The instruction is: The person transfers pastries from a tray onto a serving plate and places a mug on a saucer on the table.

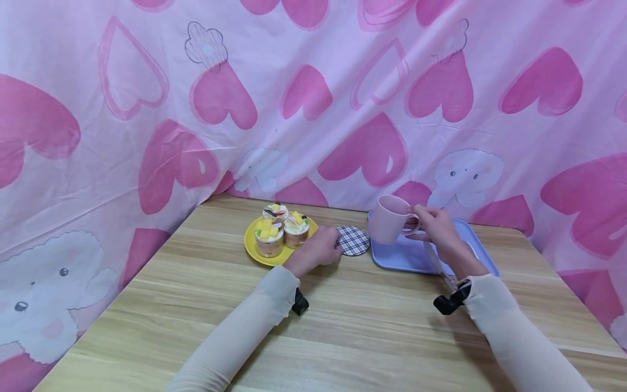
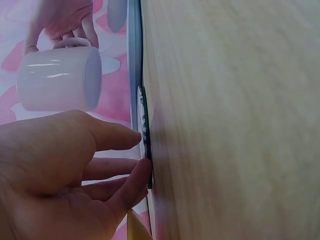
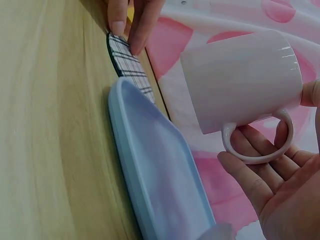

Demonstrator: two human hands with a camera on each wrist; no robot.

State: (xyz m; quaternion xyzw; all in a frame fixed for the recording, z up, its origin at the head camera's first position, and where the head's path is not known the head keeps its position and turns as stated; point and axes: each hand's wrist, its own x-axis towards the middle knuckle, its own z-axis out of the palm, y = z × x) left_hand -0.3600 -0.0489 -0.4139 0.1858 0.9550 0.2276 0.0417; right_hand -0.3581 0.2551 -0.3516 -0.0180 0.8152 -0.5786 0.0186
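Observation:
My right hand point(image 1: 441, 234) holds a pale pink mug point(image 1: 389, 220) by its handle, raised over a light blue tray point(image 1: 404, 263). In the right wrist view the mug point(image 3: 242, 82) hangs apart from the tray, its handle among my fingers. My left hand point(image 1: 317, 251) pinches the near-left edge of a round checked coaster point(image 1: 355, 241), which lies on the table just left of the tray. From the left wrist, the coaster point(image 2: 143, 117) shows edge-on, thumb and fingertips at its rim.
Left of the coaster stands a yellow plate point(image 1: 251, 247) bearing three dessert cups point(image 1: 269, 245) topped with fruit, close to my left hand. A pink heart-patterned cloth point(image 1: 294, 136) hangs behind the wooden table point(image 1: 343, 326). Something pale on the tray is mostly hidden by my right wrist.

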